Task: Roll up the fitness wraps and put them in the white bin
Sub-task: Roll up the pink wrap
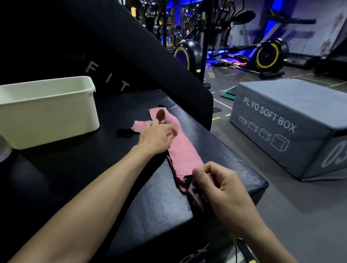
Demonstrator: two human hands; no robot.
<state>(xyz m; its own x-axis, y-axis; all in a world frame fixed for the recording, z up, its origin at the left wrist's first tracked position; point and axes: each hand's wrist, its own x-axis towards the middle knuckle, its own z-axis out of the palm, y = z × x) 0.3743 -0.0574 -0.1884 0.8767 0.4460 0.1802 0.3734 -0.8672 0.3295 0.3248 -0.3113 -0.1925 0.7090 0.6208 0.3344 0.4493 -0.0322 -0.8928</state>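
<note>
Indoors, a black padded box (111,186) fills the foreground, with a grey box (302,123) printed "PLYO SOFT BOX" and "03" on the floor to its right. On the black box's far left stands the white bin (45,116). A pink fitness wrap (182,149) lies flat along the box's right edge, well apart from the bin. The left hand (158,137) rests on the wrap's far half, fingers curled, pinching the fabric. The right hand (222,187) pinches the near dark end between thumb and fingers.
</note>
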